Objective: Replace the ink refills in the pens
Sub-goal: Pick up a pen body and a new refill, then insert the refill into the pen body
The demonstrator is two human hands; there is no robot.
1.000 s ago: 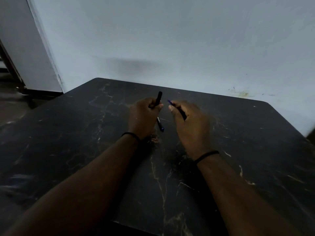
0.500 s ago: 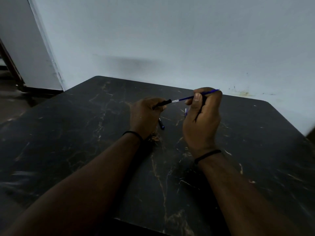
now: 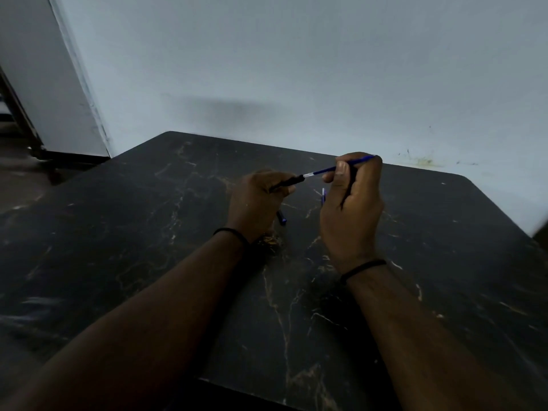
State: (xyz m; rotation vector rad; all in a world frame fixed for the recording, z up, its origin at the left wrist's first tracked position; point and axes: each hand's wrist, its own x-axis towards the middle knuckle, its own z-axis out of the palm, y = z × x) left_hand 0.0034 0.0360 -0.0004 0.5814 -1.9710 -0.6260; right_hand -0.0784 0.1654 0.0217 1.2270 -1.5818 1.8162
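My left hand [image 3: 255,200] grips a black pen barrel [image 3: 289,183], its open end pointing right and slightly up. My right hand [image 3: 351,203] pinches a thin blue ink refill [image 3: 326,170] between thumb and fingers; the refill's pale tip sits at the mouth of the barrel and its tail sticks out past my knuckles. A dark pen piece [image 3: 281,218] pokes out below my left hand. Another small blue piece [image 3: 323,195] shows between my hands; whether it lies on the table or is held I cannot tell.
A black marble-patterned table [image 3: 148,232] with rounded far corners stands against a pale wall [image 3: 296,69]. A small brownish object [image 3: 270,240] lies by my left wrist. A doorway and floor are at far left.
One second ago my hands were close together with the parts angled upward. My right hand has since lifted and moved right, bringing the blue refill in line with the barrel's mouth; in the last half second little moved.
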